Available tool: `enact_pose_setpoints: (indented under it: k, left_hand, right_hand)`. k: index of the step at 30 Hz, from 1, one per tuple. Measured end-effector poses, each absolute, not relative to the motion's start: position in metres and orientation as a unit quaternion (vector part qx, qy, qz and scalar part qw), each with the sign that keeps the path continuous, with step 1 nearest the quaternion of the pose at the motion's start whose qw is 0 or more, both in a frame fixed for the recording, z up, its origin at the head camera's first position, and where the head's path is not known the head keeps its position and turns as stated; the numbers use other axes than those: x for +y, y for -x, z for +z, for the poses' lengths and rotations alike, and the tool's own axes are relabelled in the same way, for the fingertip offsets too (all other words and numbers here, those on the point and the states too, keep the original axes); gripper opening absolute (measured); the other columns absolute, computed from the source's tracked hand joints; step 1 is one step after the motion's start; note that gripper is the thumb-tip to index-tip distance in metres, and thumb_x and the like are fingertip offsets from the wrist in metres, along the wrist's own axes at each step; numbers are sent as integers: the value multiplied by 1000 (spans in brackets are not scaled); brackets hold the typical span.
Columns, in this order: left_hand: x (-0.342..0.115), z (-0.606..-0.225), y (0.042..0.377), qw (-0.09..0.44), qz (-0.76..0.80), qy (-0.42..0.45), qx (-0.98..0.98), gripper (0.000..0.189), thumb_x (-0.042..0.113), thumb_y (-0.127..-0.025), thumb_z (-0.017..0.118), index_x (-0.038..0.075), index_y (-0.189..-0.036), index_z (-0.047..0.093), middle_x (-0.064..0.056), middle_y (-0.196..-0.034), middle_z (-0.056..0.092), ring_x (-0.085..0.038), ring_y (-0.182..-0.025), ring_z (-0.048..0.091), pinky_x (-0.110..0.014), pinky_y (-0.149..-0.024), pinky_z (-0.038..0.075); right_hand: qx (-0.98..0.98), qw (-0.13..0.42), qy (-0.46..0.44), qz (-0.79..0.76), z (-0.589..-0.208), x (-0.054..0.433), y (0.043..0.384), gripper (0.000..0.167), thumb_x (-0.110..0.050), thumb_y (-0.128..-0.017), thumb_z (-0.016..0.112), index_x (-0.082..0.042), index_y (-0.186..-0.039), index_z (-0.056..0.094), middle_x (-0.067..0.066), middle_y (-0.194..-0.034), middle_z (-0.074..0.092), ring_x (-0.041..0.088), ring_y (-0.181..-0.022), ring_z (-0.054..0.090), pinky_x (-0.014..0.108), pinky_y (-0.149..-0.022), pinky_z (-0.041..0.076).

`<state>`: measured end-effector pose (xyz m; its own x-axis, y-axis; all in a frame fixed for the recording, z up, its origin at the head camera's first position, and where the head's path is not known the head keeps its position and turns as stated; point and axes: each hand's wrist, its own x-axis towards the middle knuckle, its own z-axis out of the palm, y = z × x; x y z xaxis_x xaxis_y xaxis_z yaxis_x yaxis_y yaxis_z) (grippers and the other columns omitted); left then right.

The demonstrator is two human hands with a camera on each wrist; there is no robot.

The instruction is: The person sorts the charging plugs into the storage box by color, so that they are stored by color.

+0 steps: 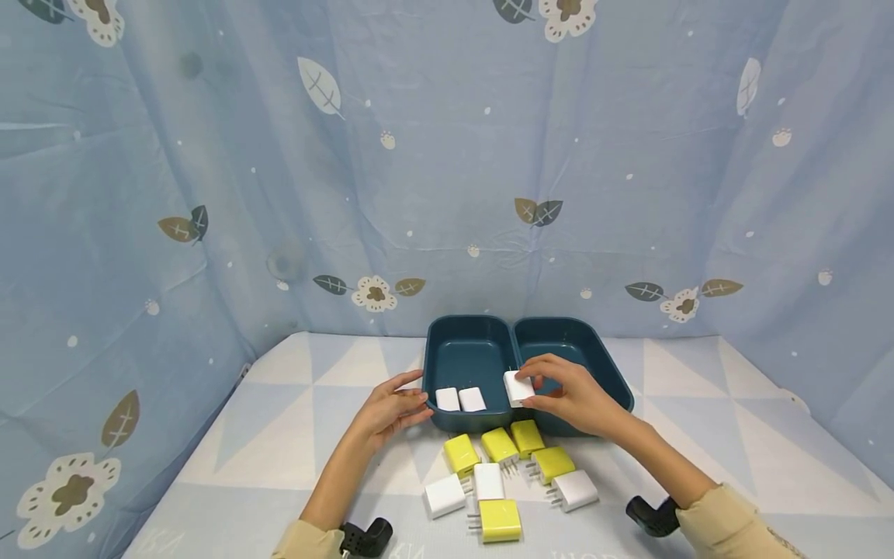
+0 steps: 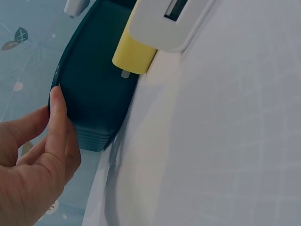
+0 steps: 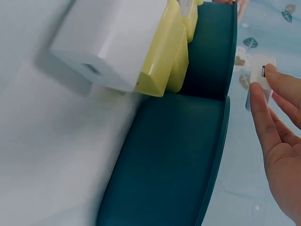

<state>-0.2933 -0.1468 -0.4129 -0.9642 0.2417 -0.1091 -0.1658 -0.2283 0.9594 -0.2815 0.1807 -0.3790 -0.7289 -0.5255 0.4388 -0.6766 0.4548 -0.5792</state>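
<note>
White charger [image 1: 515, 390] clamped in its grip, our right hand [image 1: 571, 394] hovers around four o'clock of the left bin [image 1: 468, 359]. Two white chargers [image 1: 447, 400] already lie inside, at six o'clock; we count five yellow chargers [image 1: 499, 522] and three white ones [image 1: 445, 497] left on the bench [image 1: 244, 481], toward six. Our left hand [image 1: 389, 407], fingers extended, touches the bin at eight o'clock.

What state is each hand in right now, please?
Left hand: closed on the edge of the left teal bin.
Right hand: holding a white charger.
</note>
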Motion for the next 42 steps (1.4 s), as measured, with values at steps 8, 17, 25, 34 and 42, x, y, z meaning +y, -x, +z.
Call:
enact_pose_setpoints:
  k: [8, 17, 25, 34, 42]
  left_hand:
    - [-146, -414, 294, 131, 782, -31, 608, 58, -13, -94, 54, -5, -149, 35, -12, -98, 51, -16, -81, 64, -34, -84, 60]
    - [-147, -415, 295, 131, 783, -28, 608, 58, -13, -94, 54, -5, -149, 36, -12, -98, 51, -16, -81, 64, -33, -83, 61]
    - [-146, -415, 294, 129, 783, -32, 608, 58, -12, -94, 54, -5, -149, 36, -13, -99, 52, -16, -81, 64, -33, -83, 60]
    - [-147, -416, 294, 127, 782, -33, 609, 58, -13, -93, 55, -5, -148, 37, -14, -100, 53, -16, -81, 64, -34, -84, 60]
    - [-146, -414, 293, 130, 783, -32, 608, 59, -12, -93, 55, -5, -149, 36, -12, -98, 52, -17, -82, 64, -34, -84, 60]
  right_hand:
    - [-855, 94, -366, 355, -379, 165, 299, 32, -13, -86, 78, -9, -116, 69, 4, -115, 62, 26, -88, 56, 25, -66, 58]
    - [-873, 71, -369, 310, -376, 151, 310, 29, -14, -87, 77, -10, -115, 70, 4, -112, 62, 20, -85, 55, 26, -64, 53]
    - [-897, 63, -355, 255, -375, 138, 319, 28, -13, -87, 77, -7, -113, 70, 5, -110, 63, 16, -81, 55, 26, -64, 50]
    - [-927, 29, -299, 223, -372, 118, 318, 23, -6, -85, 78, -4, -107, 71, 5, -95, 59, 14, -75, 53, 27, -63, 50]
    - [-931, 23, -297, 209, -373, 113, 317, 16, -3, -83, 79, -6, -95, 68, 5, -92, 57, 14, -73, 53, 25, -60, 50]
